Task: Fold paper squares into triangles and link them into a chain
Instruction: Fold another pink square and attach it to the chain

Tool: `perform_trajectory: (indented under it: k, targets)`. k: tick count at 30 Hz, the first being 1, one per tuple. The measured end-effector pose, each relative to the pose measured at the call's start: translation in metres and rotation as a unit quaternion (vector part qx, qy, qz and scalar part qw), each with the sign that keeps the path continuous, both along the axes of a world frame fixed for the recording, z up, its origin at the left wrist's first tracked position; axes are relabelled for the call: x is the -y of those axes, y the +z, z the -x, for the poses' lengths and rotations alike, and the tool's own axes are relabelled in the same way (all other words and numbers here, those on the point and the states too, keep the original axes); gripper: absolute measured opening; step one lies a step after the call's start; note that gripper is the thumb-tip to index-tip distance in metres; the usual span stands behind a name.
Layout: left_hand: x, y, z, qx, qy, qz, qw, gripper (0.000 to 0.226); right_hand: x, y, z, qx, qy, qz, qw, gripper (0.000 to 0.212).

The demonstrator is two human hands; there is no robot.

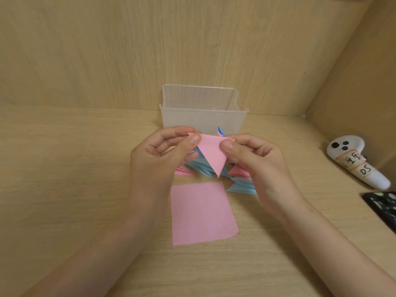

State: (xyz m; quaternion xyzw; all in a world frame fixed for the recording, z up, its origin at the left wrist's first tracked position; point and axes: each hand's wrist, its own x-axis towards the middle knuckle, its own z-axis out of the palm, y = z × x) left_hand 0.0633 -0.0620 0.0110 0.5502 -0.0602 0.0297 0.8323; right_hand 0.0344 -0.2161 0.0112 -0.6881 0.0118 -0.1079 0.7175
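Note:
A pink folded paper triangle [212, 154] points down, held above the desk. My left hand [158, 159] pinches its upper left corner and my right hand [257, 161] pinches its upper right corner. Behind and below it lies a chain of linked blue and pink triangles [242, 186], partly hidden by both hands. A flat pink paper square [202, 213] lies on the wooden desk [75, 179] just in front of the hands.
A clear ribbed plastic box [201, 112] stands behind the hands against the back wall. A white controller [355, 163] with handwritten labels lies at the right. A dark phone [383, 207] lies at the right edge. Wooden walls close off the back and right.

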Motion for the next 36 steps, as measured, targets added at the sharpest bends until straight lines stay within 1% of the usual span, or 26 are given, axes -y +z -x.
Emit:
perform_trajectory:
  k: [3,6,9,10,11,15,19,21,23,25,28,31,33,36]
  targets:
    - [0.000,-0.001,-0.001,0.001,-0.003,-0.013,1.000,0.014,0.000,0.001,0.000,0.006,-0.014,-0.010,1.000,0.010]
    - [0.001,-0.003,-0.001,0.002,-0.008,-0.032,0.999,0.010,0.000,0.000,0.000,0.005,-0.034,0.007,0.999,0.004]
    - [-0.001,-0.003,-0.002,-0.001,-0.021,-0.055,0.998,0.009,0.001,0.000,0.000,0.005,-0.039,0.015,0.999,0.010]
    - [-0.001,-0.002,-0.003,0.002,-0.029,-0.066,0.997,0.009,0.002,0.000,0.000,0.011,-0.038,0.013,0.999,0.008]
    - [-0.002,-0.002,-0.004,0.011,-0.035,-0.078,0.996,0.010,0.003,0.000,0.000,0.016,-0.037,0.008,0.999,0.004]
    - [-0.004,0.000,-0.007,0.067,-0.026,-0.142,0.987,0.019,0.005,0.000,-0.001,0.032,-0.035,0.008,0.999,0.013]
    - [-0.003,0.002,-0.007,0.089,-0.029,-0.170,0.981,0.021,0.006,-0.001,-0.002,0.038,-0.024,0.011,0.999,0.006]
    - [-0.002,0.002,-0.005,0.097,-0.035,-0.188,0.977,0.024,0.006,-0.001,-0.001,0.042,-0.014,0.030,0.999,0.004]
    - [-0.001,0.000,-0.004,0.105,-0.029,-0.201,0.974,0.025,0.004,-0.002,0.000,0.047,-0.008,0.057,0.997,0.009]
    - [-0.002,0.000,-0.005,0.116,-0.013,-0.206,0.972,0.022,0.003,-0.001,0.000,0.059,0.005,0.081,0.995,0.006]
    - [-0.006,0.002,-0.007,0.134,0.002,-0.209,0.969,0.018,0.008,0.002,0.001,0.100,0.012,0.115,0.988,0.017]
    - [-0.006,0.003,-0.007,0.147,0.009,-0.227,0.963,0.019,0.016,0.005,0.001,0.143,0.014,0.196,0.970,0.013]
    - [-0.006,0.003,-0.006,0.156,0.014,-0.243,0.957,0.022,0.020,0.006,-0.001,0.154,0.012,0.237,0.959,0.010]
    - [-0.008,0.003,-0.005,0.201,0.034,-0.305,0.930,0.027,0.024,0.005,-0.003,0.171,0.023,0.301,0.938,0.008]
